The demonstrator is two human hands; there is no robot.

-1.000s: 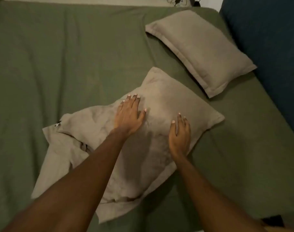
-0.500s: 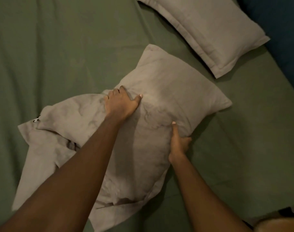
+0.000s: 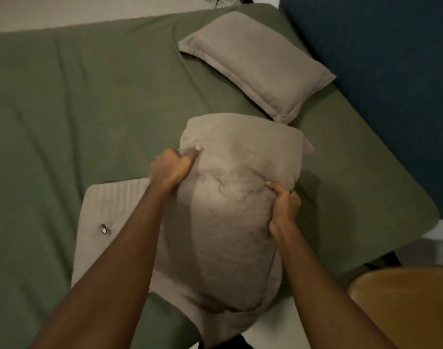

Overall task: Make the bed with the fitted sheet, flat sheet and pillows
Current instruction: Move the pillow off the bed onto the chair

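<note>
While both arms reach in from the bottom of the frame, the left hand [image 3: 168, 168] has its grip clenched on the left edge of a plump taupe fabric pillow [image 3: 230, 210] at centre frame, and the right hand [image 3: 283, 205] grips its right edge, fingers dug into the cloth. Under it, at lower left, lies a flat taupe pillowcase [image 3: 107, 212] with a small metal zipper pull [image 3: 105, 229]. A second taupe pillow [image 3: 258, 64] rests at upper right on the olive-green fitted sheet [image 3: 76, 109], beside a dark blue headboard [image 3: 392, 71]. A wooden seat [image 3: 404, 311] shows at lower right.
</note>
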